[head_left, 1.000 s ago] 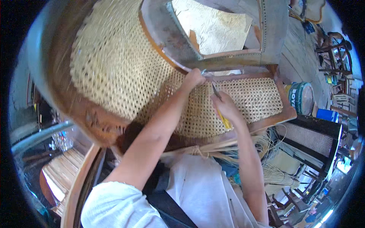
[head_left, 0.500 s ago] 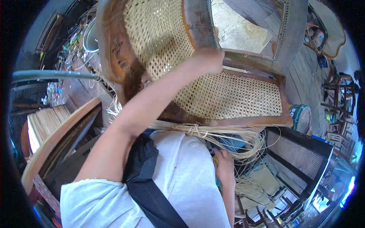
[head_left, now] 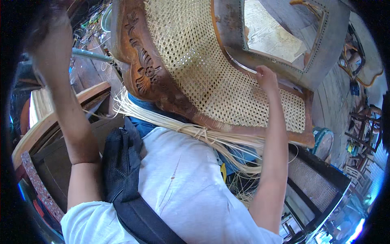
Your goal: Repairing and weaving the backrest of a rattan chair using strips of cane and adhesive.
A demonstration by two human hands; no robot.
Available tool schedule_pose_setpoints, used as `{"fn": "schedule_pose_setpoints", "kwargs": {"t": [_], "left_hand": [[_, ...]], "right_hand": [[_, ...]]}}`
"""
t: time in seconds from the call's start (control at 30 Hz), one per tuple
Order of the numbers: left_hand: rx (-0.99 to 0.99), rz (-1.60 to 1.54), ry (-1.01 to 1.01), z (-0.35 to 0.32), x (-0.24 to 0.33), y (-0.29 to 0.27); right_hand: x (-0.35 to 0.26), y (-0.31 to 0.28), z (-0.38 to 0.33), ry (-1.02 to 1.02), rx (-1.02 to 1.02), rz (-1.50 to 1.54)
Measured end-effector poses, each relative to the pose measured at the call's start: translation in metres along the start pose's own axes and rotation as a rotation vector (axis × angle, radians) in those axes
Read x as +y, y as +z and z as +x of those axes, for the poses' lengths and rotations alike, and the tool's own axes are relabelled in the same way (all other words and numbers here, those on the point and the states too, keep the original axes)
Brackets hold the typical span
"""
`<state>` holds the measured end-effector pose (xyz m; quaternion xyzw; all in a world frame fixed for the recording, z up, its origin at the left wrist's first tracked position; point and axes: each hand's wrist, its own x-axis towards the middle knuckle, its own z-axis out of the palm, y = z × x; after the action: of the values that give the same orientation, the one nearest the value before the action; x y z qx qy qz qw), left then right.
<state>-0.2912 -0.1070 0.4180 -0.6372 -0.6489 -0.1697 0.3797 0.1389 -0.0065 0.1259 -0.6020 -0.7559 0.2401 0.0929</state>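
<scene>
In front of me lies a carved brown wooden chair frame (head_left: 149,72) with woven cane panels (head_left: 203,81). Over the lower cane panel, my right hand (head_left: 266,77) is closed, its fingers pinched together beside the inner wooden rail. A thin pale strip (head_left: 241,65) runs along that rail to my fingertips; I cannot tell what it is. My left hand (head_left: 50,44) is raised at the far upper left, away from the chair, dark and smeared by motion, so its fingers are unclear. A tied bundle of pale cane strands (head_left: 195,130) lies across my lap, against the chair's near edge.
A curved wooden piece (head_left: 57,112) stands at my left, near a greenish pole (head_left: 91,55). To the right are a green round container (head_left: 323,142) and a dark frame with a cane panel (head_left: 313,171). More chairs (head_left: 357,171) stand farther right.
My left hand has swung from the chair's inner rail to the far upper left. My right hand has risen from beside my waist to the rail. The view has shifted somewhat.
</scene>
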Motion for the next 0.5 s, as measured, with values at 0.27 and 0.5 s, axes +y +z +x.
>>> {"fn": "schedule_pose_setpoints", "kwargs": {"t": [0.27, 0.5], "left_hand": [[0.199, -0.489, -0.355, -0.022, 0.051, 0.074], [0.159, -0.437, -0.457, -0.002, 0.064, 0.087]], "right_hand": [[0.049, 0.073, 0.027, 0.125, -0.099, -0.134], [0.051, 0.065, 0.034, 0.017, -0.186, -0.319]]}}
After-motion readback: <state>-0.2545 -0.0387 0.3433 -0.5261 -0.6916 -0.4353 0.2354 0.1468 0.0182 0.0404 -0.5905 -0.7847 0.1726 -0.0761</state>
